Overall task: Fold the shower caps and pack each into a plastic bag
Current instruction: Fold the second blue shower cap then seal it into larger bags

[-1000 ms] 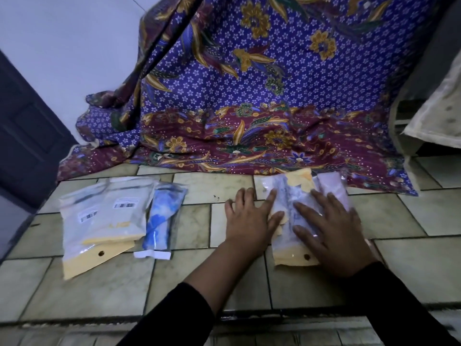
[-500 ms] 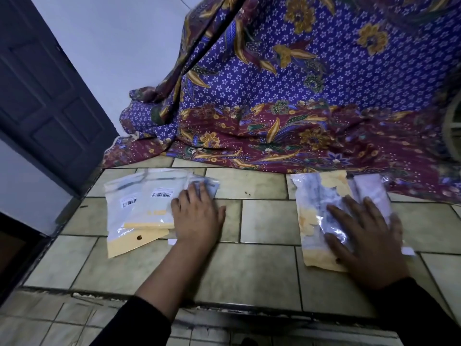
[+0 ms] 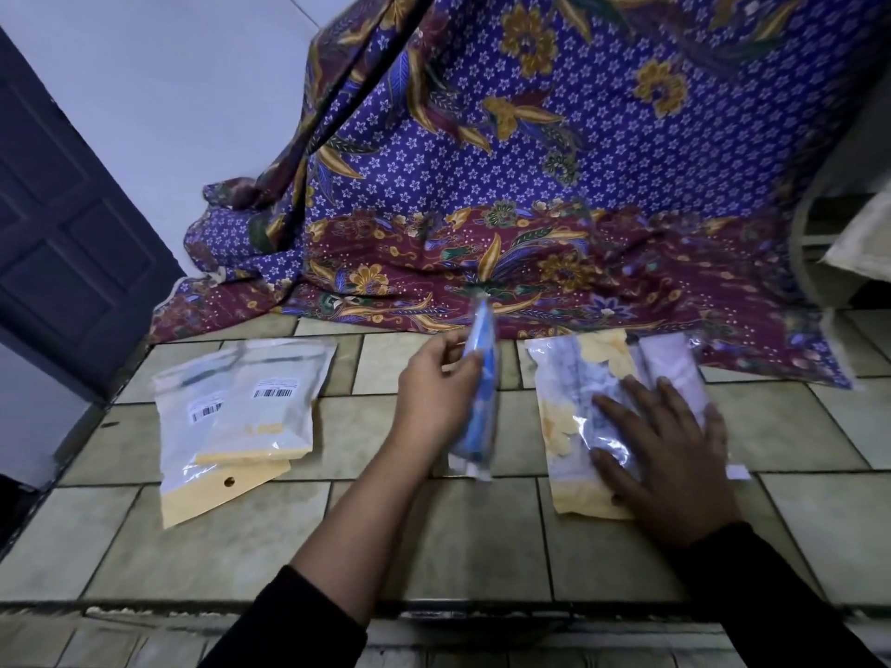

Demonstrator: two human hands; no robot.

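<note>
My left hand [image 3: 436, 395] grips a narrow clear bag with a blue shower cap inside [image 3: 478, 412], lifted edge-on above the tiled floor, a little left of the right-hand pile. My right hand [image 3: 668, 455] lies flat, fingers spread, on a pile of packed bags [image 3: 573, 378] with yellow header cards. A pale pink packet [image 3: 668, 361] lies under the far side of that hand. At the left, two clear bags with barcode labels and yellow cards [image 3: 241, 417] rest overlapped on the tiles.
A purple and maroon floral cloth [image 3: 530, 185] hangs behind and spills onto the floor just beyond the bags. A dark door [image 3: 62, 233] stands at the left. The tiled ledge drops off at its front edge [image 3: 434, 609]. A pale object [image 3: 863, 238] sits at far right.
My left hand went from the right pile to the blue cap's bag at the left, picked it up and carried it rightward toward the pile. My right hand stayed flat on the pile.
</note>
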